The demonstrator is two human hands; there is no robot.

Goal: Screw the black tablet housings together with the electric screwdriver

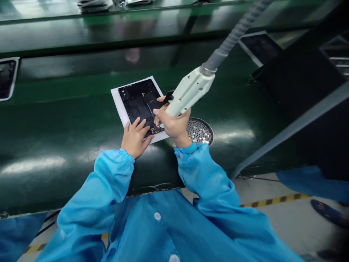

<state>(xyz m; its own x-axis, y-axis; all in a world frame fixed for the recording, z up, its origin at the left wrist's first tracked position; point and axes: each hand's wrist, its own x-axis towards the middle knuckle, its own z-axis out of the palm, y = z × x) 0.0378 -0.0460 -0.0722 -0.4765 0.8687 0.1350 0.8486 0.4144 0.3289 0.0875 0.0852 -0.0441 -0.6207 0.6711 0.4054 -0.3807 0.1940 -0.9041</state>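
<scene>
A tablet with its inside exposed, black with small circuit parts, lies tilted on a white sheet on the green bench. My left hand rests flat with spread fingers on the tablet's near left edge. Wrapped round a pale green hand tool is my right hand, over the tablet's near right corner. This tool slants down toward the tablet, and a ribbed grey hose runs from its top. Fingers hide most of its tip, so I cannot tell whether it touches.
A round perforated metal dish with shiny bits stands right of my right wrist. Other tablets lie at the far left and back right. A grey bar slants across the right side. The bench edge runs before my body.
</scene>
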